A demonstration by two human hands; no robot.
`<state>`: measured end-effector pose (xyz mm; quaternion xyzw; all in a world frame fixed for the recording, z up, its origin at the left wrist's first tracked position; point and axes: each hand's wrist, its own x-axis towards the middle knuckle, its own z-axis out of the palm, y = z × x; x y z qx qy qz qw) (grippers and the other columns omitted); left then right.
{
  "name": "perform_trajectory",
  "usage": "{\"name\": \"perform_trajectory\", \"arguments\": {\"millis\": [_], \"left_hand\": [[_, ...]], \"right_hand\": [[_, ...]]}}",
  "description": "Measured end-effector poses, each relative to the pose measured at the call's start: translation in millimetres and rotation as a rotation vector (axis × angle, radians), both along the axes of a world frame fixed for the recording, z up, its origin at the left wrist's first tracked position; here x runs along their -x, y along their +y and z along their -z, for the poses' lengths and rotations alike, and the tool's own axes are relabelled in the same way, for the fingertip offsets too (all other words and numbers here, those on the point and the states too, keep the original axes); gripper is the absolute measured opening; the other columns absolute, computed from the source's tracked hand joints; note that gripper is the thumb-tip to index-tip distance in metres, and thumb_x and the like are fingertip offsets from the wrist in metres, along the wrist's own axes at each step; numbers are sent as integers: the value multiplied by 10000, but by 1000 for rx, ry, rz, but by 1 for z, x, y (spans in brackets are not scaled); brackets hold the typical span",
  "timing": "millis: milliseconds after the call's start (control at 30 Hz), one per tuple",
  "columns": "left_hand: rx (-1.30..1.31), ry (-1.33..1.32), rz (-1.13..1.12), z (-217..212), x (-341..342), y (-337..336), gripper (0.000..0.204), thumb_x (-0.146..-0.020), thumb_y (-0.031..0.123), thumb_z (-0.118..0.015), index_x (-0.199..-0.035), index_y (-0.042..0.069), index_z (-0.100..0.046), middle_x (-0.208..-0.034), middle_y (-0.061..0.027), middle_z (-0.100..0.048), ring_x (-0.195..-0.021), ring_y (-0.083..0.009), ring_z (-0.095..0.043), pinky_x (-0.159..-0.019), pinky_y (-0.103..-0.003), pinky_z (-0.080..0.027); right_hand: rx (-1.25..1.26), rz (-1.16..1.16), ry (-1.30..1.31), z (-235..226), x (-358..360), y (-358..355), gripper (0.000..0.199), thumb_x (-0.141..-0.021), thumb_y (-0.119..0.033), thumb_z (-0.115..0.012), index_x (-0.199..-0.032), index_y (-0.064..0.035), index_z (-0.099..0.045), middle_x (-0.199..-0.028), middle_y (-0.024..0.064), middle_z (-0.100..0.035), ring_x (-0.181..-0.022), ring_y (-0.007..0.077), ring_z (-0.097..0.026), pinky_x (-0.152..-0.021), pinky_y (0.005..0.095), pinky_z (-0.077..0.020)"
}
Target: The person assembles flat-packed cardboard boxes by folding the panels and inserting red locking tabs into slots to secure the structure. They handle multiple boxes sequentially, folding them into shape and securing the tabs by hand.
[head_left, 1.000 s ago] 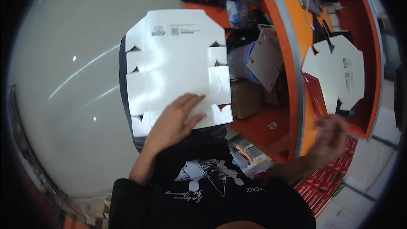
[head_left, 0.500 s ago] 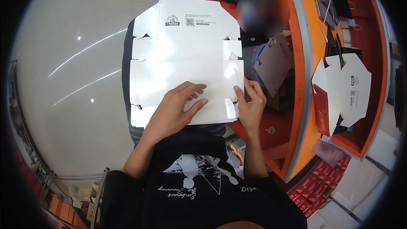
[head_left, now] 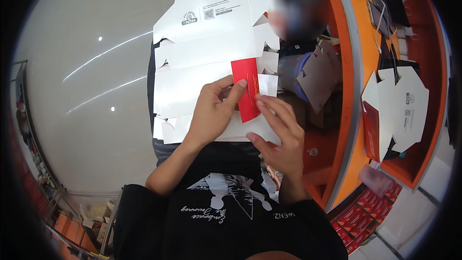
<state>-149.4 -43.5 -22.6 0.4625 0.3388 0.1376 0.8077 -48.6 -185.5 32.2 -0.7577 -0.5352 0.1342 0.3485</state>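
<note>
A flat white die-cut cardboard box blank [head_left: 207, 24] lies tilted on a stack of similar blanks [head_left: 178, 96] in front of me. A folded-over flap shows its red outer face [head_left: 248, 101], with a slit line in it. My left hand [head_left: 214, 110] pinches this flap, thumb on the red side; its other fingertips are partly hidden behind it. Close against the flap's right edge is my right hand [head_left: 284, 130], fingers apart and thumb stretched out over the stack. Whether its index finger touches the red edge, I cannot quite tell.
To the right stands an orange counter [head_left: 353, 130], with a partly folded red-and-white box [head_left: 409, 110] on it. Beside the stack is a bluish bin [head_left: 291, 72] with a cardboard piece [head_left: 320, 77] leaning over it. Several red boxes [head_left: 368, 212] sit lower right, below a clear cup [head_left: 375, 179].
The top blank has shifted up and turned askew, and its red flap is now folded over into view. My left hand has closed on that flap; my right hand has let go of the stack's edge.
</note>
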Motion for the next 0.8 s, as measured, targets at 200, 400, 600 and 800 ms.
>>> {"name": "perform_trajectory", "arguments": {"millis": [200, 400, 600, 800], "left_hand": [[112, -62, -163, -6, -8, 8, 306, -1082, 204, -603, -1173, -63, -723, -972, -78, -760, -826, -78, -669, -741, -288, -573], [-131, 34, -88, -2, -12, -4, 282, -1068, 174, -614, -1026, -75, -739, -894, -77, -750, -793, -86, -654, -743, -274, -560], [-282, 87, -75, 2, -18, -25, 271, -1043, 135, -625, -913, -88, -707, -785, -129, -687, -708, -119, -618, -619, -302, -508], [-270, 82, -45, -3, -16, -26, 323, -1065, 178, -627, -863, -72, -647, -755, 1, -586, -755, -48, -541, -652, -281, -551]], "right_hand": [[-34, 324, 426, 10, 5, -33, 569, -834, 19, -816, -1359, 21, -596, -1207, 149, -685, -1129, 241, -672, -941, 343, -553], [-117, 522, 455, 26, 16, -44, 247, -858, 85, -784, -1089, 33, -713, -1028, 106, -714, -892, 124, -685, -778, 262, -566], [-146, 204, -119, 28, 19, -18, 292, -785, 101, -805, -1067, 48, -753, -933, 127, -669, -722, 219, -645, -623, 316, -524], [-188, 210, -231, 33, 22, -13, 264, -761, 129, -799, -1010, 47, -772, -868, 110, -652, -696, 228, -626, -584, 326, -488]]}}
